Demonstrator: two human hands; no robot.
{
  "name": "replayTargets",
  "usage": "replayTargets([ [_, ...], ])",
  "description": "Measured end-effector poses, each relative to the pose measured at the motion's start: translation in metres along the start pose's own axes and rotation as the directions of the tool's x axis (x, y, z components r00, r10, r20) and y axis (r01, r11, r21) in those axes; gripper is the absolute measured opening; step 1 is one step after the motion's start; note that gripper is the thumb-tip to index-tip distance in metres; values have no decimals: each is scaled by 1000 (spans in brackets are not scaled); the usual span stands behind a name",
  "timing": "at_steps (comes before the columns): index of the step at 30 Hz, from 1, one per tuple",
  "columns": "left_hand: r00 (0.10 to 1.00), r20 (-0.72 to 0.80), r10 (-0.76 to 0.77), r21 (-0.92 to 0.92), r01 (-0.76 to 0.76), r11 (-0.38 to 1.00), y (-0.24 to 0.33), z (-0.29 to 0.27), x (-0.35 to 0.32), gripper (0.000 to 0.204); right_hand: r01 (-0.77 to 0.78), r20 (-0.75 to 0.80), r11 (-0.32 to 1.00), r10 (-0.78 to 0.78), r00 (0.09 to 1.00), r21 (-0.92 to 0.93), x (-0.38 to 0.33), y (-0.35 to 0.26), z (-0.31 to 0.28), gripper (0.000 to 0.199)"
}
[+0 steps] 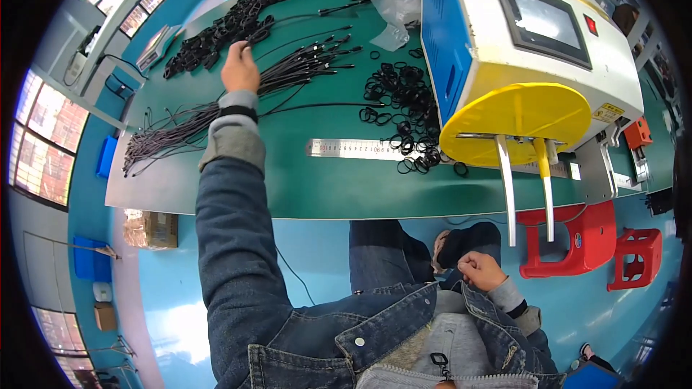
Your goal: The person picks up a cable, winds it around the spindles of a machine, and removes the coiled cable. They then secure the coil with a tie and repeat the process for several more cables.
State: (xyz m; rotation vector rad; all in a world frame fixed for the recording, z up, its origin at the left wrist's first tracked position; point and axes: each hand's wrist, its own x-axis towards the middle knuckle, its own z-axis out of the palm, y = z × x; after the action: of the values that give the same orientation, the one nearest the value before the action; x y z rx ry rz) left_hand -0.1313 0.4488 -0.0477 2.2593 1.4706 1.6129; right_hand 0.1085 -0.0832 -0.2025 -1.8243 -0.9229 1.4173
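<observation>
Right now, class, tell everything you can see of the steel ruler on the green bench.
The steel ruler is a long, thin, silvery strip with fine printed markings, lying flat and lengthwise on the green bench. Its right end runs under a scatter of black rings and the yellow disc of the machine. Neither hand touches it.

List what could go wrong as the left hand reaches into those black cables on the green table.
1. The left hand lies on a dense bundle of black cables; pulling one may drag tangled neighbours along.
2. Loose black rings sit close beside the bundle; a sweeping cable could scatter them.
3. The right hand rests closed by the lap, so nothing steadies the bundle.
</observation>
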Motion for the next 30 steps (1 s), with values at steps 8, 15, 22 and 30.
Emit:
replayTargets([
  [8,985,-127,112,-299,-146,943,58,-118,-54,20,294,34,948,-292,956,-122,-19,-46,-8,22],
  [15,937,40,346,-366,-309,878,138,-235,-197,15,841,-245,530,-834,495,-106,-75,-119,8,42],
  [22,836,360,415,-372,-279,885,196,-244,-250,9,881,-563,473,-725,397,13,-105,-124,15,40],
  [30,565,681,466,-502,-103,859,255,-232,-269,9,463,-174,591,-480,860,660,-146,-98,-50,12],
])
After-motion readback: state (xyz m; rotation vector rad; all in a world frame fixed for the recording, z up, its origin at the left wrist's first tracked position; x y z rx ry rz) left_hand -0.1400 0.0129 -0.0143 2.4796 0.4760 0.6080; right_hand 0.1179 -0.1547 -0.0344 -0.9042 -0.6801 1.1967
